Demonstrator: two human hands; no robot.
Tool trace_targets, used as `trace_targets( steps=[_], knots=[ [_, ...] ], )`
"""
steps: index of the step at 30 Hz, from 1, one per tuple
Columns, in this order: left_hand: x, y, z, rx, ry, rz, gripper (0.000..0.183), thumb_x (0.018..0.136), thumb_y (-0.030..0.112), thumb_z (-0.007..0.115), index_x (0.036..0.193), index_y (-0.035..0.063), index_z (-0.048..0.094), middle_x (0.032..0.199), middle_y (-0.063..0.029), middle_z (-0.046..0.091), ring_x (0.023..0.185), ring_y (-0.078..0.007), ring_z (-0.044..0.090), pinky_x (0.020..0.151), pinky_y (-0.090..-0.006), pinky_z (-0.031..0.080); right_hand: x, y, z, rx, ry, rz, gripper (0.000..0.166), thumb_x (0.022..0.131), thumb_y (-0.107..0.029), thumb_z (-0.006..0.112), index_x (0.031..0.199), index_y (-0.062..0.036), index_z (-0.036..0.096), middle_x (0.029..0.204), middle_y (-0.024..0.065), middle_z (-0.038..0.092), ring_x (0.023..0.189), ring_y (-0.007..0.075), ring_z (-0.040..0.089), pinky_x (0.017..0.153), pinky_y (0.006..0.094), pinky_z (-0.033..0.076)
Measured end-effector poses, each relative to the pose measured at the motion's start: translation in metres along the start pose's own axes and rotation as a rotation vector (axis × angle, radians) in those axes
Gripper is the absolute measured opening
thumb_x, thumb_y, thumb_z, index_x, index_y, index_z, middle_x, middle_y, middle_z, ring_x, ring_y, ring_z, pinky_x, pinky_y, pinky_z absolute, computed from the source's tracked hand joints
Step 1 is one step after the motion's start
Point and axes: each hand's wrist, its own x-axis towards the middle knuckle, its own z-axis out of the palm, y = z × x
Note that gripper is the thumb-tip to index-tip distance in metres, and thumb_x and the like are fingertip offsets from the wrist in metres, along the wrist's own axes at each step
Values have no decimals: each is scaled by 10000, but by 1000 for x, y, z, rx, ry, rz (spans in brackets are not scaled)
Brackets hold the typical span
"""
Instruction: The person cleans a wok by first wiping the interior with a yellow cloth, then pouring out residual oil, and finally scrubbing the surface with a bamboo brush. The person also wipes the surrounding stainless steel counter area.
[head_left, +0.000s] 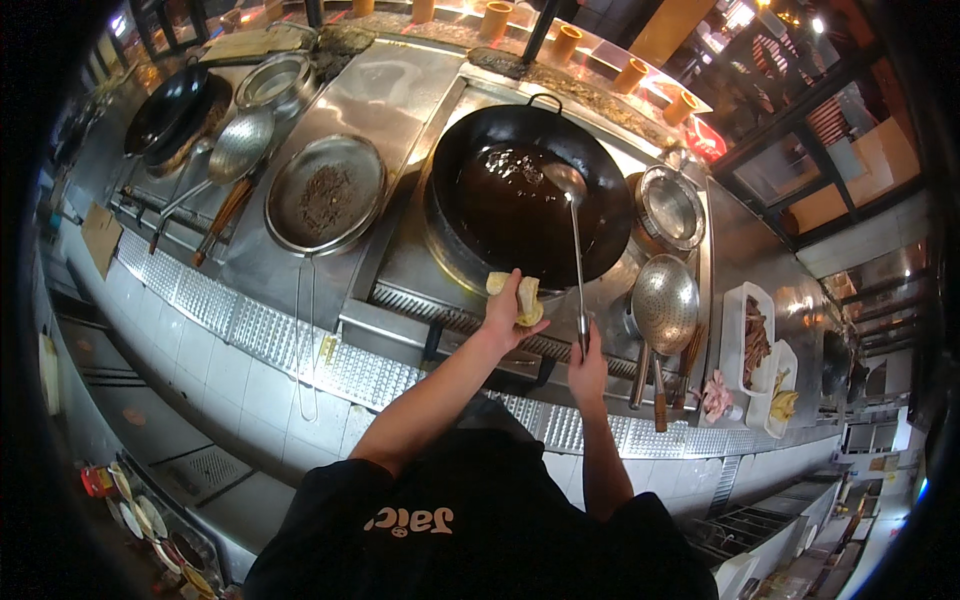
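A large black wok (495, 217) with dark liquid in it stands on the stove before me. My left hand (511, 311) grips a folded yellowish cloth (530, 296) at the wok's near rim; whether a wok handle lies under the cloth cannot be seen. My right hand (588, 367) is closed around the handle of a long metal ladle (576, 240), whose bowl rests within the wok, at the right of the liquid. Bright reflections show on the liquid's surface.
Left of the wok, a round strainer (326, 191) holds dark bits. A perforated skimmer (666, 304) and metal bowls (670, 206) lie to the right, near white trays of food (750, 337). Another black wok (166, 112) stands far left. Bamboo cups (565, 43) line the back ledge.
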Motion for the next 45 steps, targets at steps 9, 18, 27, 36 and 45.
trace_targets(
  steps=[9, 18, 27, 36, 45],
  knots=[
    [24, -4, 13, 143, 172, -165, 395, 878, 582, 604, 1036, 223, 553, 957, -52, 531, 872, -224, 542, 747, -426, 527, 40, 38, -94, 128, 2, 30, 475, 957, -142, 544, 1417, -100, 432, 878, 148, 639, 702, 293, 623, 611, 403, 480],
    [29, -4, 27, 205, 232, -186, 412, 870, 587, 619, 995, 196, 582, 879, -39, 570, 790, -228, 567, 633, -388, 513, 96, 32, -81, 848, -338, 261, 439, 964, -133, 521, 1388, -83, 419, 729, 61, 522, 487, 133, 475, 412, 254, 381],
    [18, 2, 43, 132, 354, -149, 477, 846, 495, 708, 1095, 115, 563, 1008, -94, 598, 886, -260, 595, 692, -401, 546, 178, 6, -103, 97, -218, -85, 405, 898, -119, 586, 1285, -43, 496, 934, 252, 625, 874, 426, 634, 733, 449, 494],
    [64, 4, 13, 211, 331, -103, 178, 902, 162, 569, 1032, 57, 509, 866, -134, 605, 739, -282, 636, 627, -435, 581, 333, -58, -106, -300, -244, -385, 327, 902, -140, 582, 1197, -35, 491, 941, 262, 647, 919, 441, 628, 764, 515, 504],
    [26, -5, 20, 83, 278, 71, 64, 932, 142, 551, 938, 93, 511, 775, -69, 580, 639, -210, 599, 513, -374, 517, 337, -61, -158, -388, -338, -543, 348, 826, -81, 609, 1150, 21, 534, 997, 267, 647, 966, 457, 610, 816, 506, 487]
  ],
)
